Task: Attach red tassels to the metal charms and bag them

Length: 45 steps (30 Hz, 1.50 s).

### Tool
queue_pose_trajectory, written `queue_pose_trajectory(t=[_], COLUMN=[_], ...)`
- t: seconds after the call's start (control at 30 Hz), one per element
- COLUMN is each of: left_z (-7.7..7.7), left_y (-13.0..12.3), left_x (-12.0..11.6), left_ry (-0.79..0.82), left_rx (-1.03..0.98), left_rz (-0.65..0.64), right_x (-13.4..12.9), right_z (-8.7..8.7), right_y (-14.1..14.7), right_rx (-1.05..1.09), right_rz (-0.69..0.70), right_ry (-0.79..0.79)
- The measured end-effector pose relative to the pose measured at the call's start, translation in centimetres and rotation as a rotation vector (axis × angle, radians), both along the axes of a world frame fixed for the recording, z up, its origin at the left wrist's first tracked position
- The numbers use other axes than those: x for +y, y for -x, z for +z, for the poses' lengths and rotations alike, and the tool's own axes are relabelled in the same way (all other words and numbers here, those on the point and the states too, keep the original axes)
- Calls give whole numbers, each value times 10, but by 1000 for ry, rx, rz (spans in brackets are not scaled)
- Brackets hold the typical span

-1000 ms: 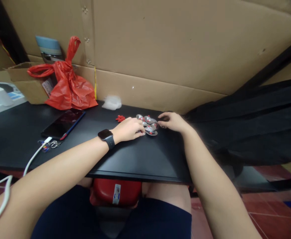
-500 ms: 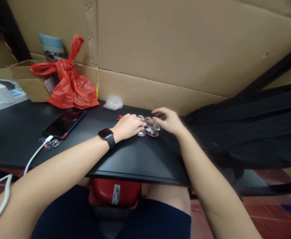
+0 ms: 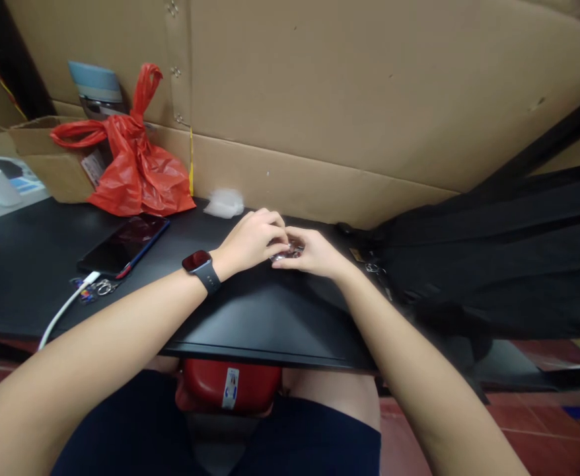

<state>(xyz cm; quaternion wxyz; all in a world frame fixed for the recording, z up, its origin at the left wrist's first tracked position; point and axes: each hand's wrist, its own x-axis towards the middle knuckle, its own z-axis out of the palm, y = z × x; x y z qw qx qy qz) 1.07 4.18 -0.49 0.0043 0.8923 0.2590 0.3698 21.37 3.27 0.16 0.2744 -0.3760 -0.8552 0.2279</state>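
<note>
Small domed silvery metal discs [image 3: 292, 251] with red bits are bunched on the black desk [image 3: 260, 317], mostly hidden between my two hands. My left hand [image 3: 257, 239], with a dark watch [image 3: 201, 268] at the wrist, has its fingers bent down onto the left side of the bunch. From the right, my right hand [image 3: 314, 252] curls round the same discs, thumb on the near side and fingers on the far side. Both hands nearly touch. How many discs each one grips is hidden.
A phone [image 3: 124, 244] on a white cable [image 3: 65, 311] lies at left beside a key ring [image 3: 104, 287]. Behind it stand a tied red plastic bag [image 3: 141, 168], a cardboard box [image 3: 67, 168] and a blue-lidded bottle [image 3: 96, 82]. Dark cloth [image 3: 493, 251] hangs at right.
My right hand has moved left and nearer to me, closing round the discs. The spread discs are now gathered and largely covered. My left hand's fingers have lifted and bent over them.
</note>
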Motion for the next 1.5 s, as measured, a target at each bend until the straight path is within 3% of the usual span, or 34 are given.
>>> queue_pose_trajectory(t=[0.23,0.43,0.53,0.63,0.77,1.2,1.5], left_z=[1,5,3,-2,-7,-7,-5], left_y=[2,2,3,4,2,-1,0], left_x=[-1,-4,0,5,9,6,3], left_ry=[8,80,220,458,632,436,321], left_rx=[7,-95,-177,-229,-301,-370,-201], left_rz=[35,78,123,131,-33,86,89], right_x=[-1,-4,-1,3,3,-1,-2], right_z=[8,8,7,3,0,-1,1], right_y=[-6,-4,-4,-4,-1,3,5], right_rx=[-93,-33,74,198,301,370,346], right_rz=[26,-138,-201,-203,-135,-10,-43], right_ry=[-75,-163,-179,-140,-112,7,-24])
